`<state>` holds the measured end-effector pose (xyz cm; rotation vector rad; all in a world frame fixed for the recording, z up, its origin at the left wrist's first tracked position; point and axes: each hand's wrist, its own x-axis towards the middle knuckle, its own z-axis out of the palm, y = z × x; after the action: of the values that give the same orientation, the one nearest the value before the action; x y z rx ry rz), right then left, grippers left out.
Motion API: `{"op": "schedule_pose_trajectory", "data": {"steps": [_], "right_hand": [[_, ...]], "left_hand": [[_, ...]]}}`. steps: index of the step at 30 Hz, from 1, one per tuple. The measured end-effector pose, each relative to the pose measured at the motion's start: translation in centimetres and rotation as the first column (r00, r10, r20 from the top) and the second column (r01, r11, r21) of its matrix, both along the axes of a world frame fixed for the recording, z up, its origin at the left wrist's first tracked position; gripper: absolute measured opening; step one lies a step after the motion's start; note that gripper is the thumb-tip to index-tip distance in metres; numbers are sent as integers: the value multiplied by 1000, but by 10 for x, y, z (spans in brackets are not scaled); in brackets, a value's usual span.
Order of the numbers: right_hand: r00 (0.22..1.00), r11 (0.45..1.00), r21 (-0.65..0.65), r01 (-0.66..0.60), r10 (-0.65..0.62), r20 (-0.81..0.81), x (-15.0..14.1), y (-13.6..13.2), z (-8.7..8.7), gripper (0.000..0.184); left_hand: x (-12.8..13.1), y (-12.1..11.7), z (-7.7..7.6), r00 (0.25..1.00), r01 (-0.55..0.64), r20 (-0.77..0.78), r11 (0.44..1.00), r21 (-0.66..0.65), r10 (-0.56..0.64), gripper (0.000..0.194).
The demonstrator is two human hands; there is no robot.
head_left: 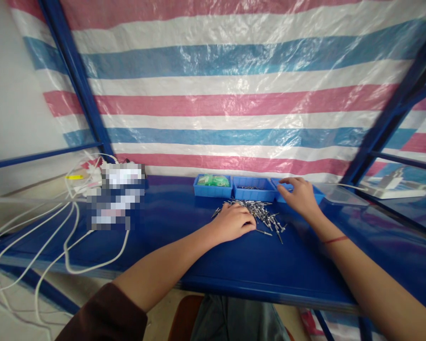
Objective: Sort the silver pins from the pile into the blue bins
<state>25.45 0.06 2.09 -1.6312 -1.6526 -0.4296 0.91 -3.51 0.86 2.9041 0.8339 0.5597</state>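
Note:
A loose pile of metal blind rivets [266,215] lies on the blue table in front of three blue bins. My left hand [235,222] rests on the pile's left side with its fingers curled in. What those fingers hold, if anything, is hidden beneath the hand. My right hand [300,195] is over the right blue bin [317,195], thumb and fingers apart, and nothing shows between them. The middle blue bin [254,193] has some rivets at its bottom. Green-looking packets [213,180] fill the left blue bin [213,191].
White cables [73,265] loop over the table's left end, beside blurred-out items [115,199]. Blue metal posts [74,80] frame the table, with a striped plastic sheet [227,104] behind. At the right stands a white device [394,185]. The table's front edge [262,293] is near my lap.

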Motion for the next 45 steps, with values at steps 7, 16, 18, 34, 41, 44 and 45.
{"op": "schedule_pose_trajectory", "data": {"steps": [7,16,18,34,41,44,45], "right_hand": [[761,692,-319,-648,561,-327,-46,-37,20,28],[514,522,-185,-832,605,-608,-68,-42,12,25],[473,522,-131,-843,603,-643,-69,-40,9,27],[580,705,0,-709,584,-568,-74,-41,13,22],[579,649,-125,-751,554,-598,-79,-44,15,26],[562,607,-165,-777,551,-618,-80,-46,17,28],[556,596,-174,-784,549,-623,-80,-46,17,28]], "left_hand": [[2,2,-3,977,-96,189,995,-5,95,21],[3,19,-11,781,19,601,954,-300,174,17],[4,20,-12,730,91,658,929,-359,183,16],[7,20,-9,603,195,750,862,-469,271,17],[4,14,1,519,135,794,887,-442,316,21],[4,14,3,508,129,802,893,-430,313,22],[5,14,3,508,131,805,896,-425,308,21]]}}
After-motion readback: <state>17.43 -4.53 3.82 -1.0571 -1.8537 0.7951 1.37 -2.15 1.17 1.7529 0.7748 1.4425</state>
